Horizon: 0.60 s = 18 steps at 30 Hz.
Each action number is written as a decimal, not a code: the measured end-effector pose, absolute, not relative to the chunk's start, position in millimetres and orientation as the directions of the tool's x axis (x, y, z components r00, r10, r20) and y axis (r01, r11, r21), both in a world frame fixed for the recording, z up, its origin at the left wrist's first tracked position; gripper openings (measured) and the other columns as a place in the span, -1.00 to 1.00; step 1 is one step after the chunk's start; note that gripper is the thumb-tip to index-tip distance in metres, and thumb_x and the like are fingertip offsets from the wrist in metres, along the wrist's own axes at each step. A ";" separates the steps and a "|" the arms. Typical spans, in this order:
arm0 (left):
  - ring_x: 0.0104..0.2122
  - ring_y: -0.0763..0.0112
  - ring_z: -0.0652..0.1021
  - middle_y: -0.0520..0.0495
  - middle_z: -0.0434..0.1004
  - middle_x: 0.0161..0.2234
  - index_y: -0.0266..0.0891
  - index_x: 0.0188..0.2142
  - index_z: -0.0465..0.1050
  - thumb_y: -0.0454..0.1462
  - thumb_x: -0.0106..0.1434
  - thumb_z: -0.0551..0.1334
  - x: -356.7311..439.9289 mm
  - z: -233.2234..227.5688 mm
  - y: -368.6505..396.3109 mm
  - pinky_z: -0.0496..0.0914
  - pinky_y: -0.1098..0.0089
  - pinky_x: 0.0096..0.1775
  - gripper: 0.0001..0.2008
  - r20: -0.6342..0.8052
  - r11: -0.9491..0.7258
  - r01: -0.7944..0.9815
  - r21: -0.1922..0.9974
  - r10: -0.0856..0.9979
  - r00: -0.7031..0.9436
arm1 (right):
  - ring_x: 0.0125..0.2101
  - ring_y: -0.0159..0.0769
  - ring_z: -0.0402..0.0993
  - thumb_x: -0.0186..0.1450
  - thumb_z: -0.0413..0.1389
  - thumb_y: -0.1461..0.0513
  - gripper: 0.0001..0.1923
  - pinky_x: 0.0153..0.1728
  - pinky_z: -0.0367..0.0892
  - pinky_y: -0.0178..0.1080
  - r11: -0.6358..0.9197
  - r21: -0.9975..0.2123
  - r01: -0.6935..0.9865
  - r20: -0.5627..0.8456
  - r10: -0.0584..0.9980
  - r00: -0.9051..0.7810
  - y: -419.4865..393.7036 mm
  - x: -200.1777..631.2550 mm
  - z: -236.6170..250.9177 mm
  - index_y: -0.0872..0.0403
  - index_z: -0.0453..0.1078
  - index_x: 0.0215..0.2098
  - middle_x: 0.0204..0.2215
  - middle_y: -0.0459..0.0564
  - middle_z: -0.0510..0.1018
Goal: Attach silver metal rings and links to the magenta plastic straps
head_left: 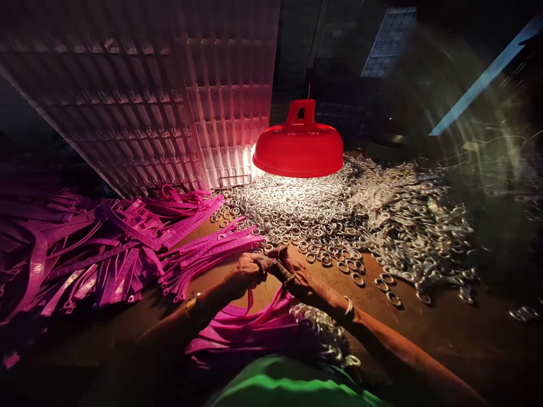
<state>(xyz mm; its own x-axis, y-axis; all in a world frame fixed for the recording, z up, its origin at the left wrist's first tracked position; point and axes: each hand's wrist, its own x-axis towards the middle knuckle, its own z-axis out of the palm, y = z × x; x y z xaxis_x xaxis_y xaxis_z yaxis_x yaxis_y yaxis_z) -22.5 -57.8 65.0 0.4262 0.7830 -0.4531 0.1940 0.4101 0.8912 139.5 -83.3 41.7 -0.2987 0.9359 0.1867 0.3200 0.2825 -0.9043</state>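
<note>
Strap (271,305): pink, held between both hands at the near middle of the table, its free end trailing down toward the lap.
Left hand (248,268): fingers curled tight on the upper end of the strap, knuckles touching the right hand.
Right hand (297,274): pinching the same end; whether a ring sits between the fingertips cannot be told, as the spot is dark and small.
Rings (322,215): a wide metal heap under the lamp, loose ones scattered just beyond the hands.
Lap pile (263,333): finished-looking straps with rings bunched at the right end, just below the wrists.
Strap heap (106,249): a tangled pink heap at left, near the left forearm.
Lamp (299,141): red shade hanging low over the rings; the hands lie at the edge of its light.
Risk: in such dim light a ring may slip from the pinch and vanish among the loose ones, and the trailing end could snag the lap pile and drag straps off.
</note>
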 end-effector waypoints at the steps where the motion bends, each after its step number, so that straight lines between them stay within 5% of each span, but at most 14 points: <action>1: -0.77 0.67 0.08 0.17 0.16 -0.74 -0.28 -0.54 0.33 -0.08 -0.03 0.22 -24.9 73.9 -58.6 -0.08 0.52 -0.69 -0.72 -0.458 0.406 0.213 0.889 0.773 0.440 | -0.59 -0.40 0.21 0.28 0.00 0.14 -0.77 -0.52 0.22 -0.31 0.288 -0.890 0.352 0.161 0.923 -0.349 -92.6 139.4 45.4 0.07 0.33 -0.16 -0.56 -0.12 0.38; 5: -0.71 0.65 0.05 0.19 0.06 -0.75 -0.28 -0.63 0.33 -0.10 -0.04 0.23 -32.1 96.6 -73.0 -0.10 0.48 -0.65 -0.72 -0.469 0.345 0.321 0.882 0.703 0.535 | -0.69 -0.49 0.07 0.34 -0.07 0.17 -0.73 -0.66 -0.06 -0.38 0.257 -0.843 0.473 0.024 0.896 -0.444 -136.6 139.9 49.1 0.10 0.18 -0.03 -0.63 -0.17 0.33; 8: -0.68 0.63 0.10 0.14 0.07 -0.74 -0.25 -0.72 0.17 -0.10 0.02 0.21 -36.0 91.1 -91.6 -0.04 0.48 -0.62 -0.64 -0.445 0.285 0.343 0.895 0.623 0.644 | -0.68 -0.48 0.13 0.27 -0.01 0.23 -0.68 -0.65 -0.09 -0.37 0.289 -0.763 0.579 0.023 0.906 -0.422 -164.6 140.7 44.0 0.09 0.13 -0.01 -0.59 -0.12 0.40; 12: -0.67 0.62 0.14 0.11 0.14 -0.70 -0.28 -0.66 0.24 -0.06 0.09 0.22 -40.9 70.7 -118.0 0.00 0.48 -0.62 -0.62 -0.466 0.424 0.250 0.871 0.547 0.696 | -0.66 -0.42 0.19 0.19 0.01 0.24 -0.75 -0.63 -0.06 -0.35 0.302 -0.715 0.630 0.029 0.914 -0.406 -184.4 139.0 35.5 0.05 0.16 -0.14 -0.58 -0.09 0.43; 18: -0.55 0.51 0.35 -0.04 0.36 -0.57 -0.35 -0.57 0.36 -0.06 0.17 0.19 -40.0 59.8 -145.2 0.24 0.47 -0.48 -0.62 -0.374 0.433 0.081 0.898 0.651 0.661 | -0.65 -0.43 0.20 0.25 -0.01 0.17 -0.79 -0.63 0.06 -0.37 0.147 -0.865 0.480 -0.063 0.917 -0.395 -187.5 135.9 31.7 0.07 0.12 -0.18 -0.56 -0.09 0.41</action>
<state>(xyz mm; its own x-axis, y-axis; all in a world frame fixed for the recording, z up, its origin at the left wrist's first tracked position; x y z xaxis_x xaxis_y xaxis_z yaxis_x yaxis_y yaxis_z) -40.0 -145.2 59.8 0.6606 0.6512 -0.3736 0.0806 0.4333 0.8976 135.9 -187.5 31.7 -0.3948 0.9166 -0.0635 0.4803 0.1470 -0.8647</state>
